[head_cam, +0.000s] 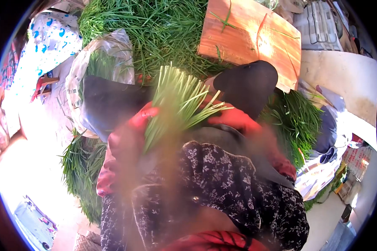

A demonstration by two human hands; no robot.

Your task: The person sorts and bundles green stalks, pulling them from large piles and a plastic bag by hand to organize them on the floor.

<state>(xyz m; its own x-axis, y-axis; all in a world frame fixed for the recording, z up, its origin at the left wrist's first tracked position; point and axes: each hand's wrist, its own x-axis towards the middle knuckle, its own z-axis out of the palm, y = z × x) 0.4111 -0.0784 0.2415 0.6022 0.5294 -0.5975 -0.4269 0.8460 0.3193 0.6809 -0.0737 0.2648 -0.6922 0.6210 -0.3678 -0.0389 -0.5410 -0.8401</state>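
A bunch of garlic chives (176,100) stands over my lap, its pale stalk ends spread upward and to the right. My left hand (143,116), in a red glove, grips the bunch at its left side. On the right side my red-gloved right hand (231,119) holds it too, its fingers partly hidden behind the fanned stalks. A blurred brown smear crosses the view and hides the lower part of the bunch. Beyond my knees lies a large heap of loose chives (163,34).
A wooden board (238,34) rests tilted at the heap's right, with stray blades on it. A clear plastic bag (78,84) of greens stands by my left knee. More chives lie at my left (84,175) and right (295,122). A white curved surface (342,78) is at the right.
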